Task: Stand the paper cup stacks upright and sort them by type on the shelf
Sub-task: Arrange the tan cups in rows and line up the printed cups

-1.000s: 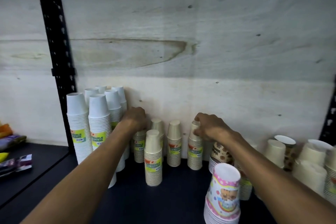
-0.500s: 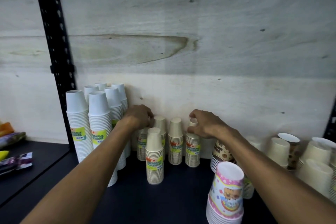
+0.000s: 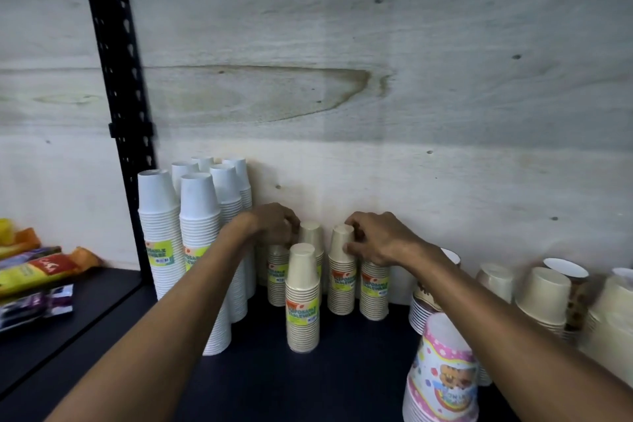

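Note:
Several small beige cup stacks stand upright on the dark shelf (image 3: 342, 373) against the back wall. My left hand (image 3: 274, 224) closes over the top of the leftmost beige stack (image 3: 277, 281), next to the tall white cup stacks (image 3: 198, 250). My right hand (image 3: 376, 243) covers the top of the rightmost beige stack (image 3: 374, 295), with its thumb and fingers touching the neighbouring stack (image 3: 342, 271). Another beige stack (image 3: 302, 298) stands free in front. A further one (image 3: 311, 233) shows behind it.
A pink cartoon-print cup stack (image 3: 442, 373) stands at the front right under my right forearm. Larger cream and patterned cups (image 3: 544, 295) crowd the right end. A black upright post (image 3: 120, 106) divides the shelf; snack packets (image 3: 37, 271) lie on the left section.
My right hand has slid the rightmost beige stack leftward, tighter against its neighbour. My left hand has stayed on the leftmost beige stack.

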